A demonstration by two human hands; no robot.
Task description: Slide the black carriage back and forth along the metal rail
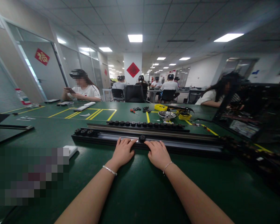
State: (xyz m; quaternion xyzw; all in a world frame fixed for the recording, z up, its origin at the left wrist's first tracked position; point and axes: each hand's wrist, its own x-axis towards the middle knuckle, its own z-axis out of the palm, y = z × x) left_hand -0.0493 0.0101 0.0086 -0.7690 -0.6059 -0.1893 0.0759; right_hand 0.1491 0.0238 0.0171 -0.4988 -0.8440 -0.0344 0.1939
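Note:
A long black housing with a pale strip along its channel (116,137) lies across the green table. Inside it, between my hands, sits a small black round part (142,138). My left hand (124,151) lies on the housing's near edge, fingers stretched out, its index fingertip just left of the part. From the other side my right hand (158,153) rests on the same edge with fingers extended, index finger pointing at the part. Whether either fingertip touches it, I cannot tell. Several similar black parts (84,132) sit at the housing's left end.
Behind the housing lies a black strip with several round parts (144,124). Farther back are a metal bowl (166,115), yellow bins (161,107) and an orange-handled screwdriver (133,110). Dark parts crowd the right (254,155). People sit at left (86,91) and right (210,98).

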